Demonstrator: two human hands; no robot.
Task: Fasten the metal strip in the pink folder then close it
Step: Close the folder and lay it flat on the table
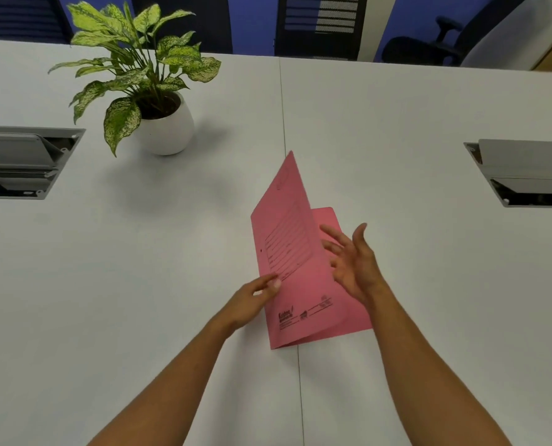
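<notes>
1. Head view: pink folder (295, 262) stands half open on the white table (139, 284), front cover raised, spine toward the left.
2. Left hand (252, 300) pinches the cover's near-left edge.
3. Right hand (352, 262) hovers spread-fingered beside the cover, gripping nothing.
4. Potted plant (149, 85) sits far left.

Two bare forearms reach in from the bottom edge, with no sleeves, watch or rings showing. The left hand (252, 300) and right hand (353, 262) are ungloved, with short nails.
</notes>
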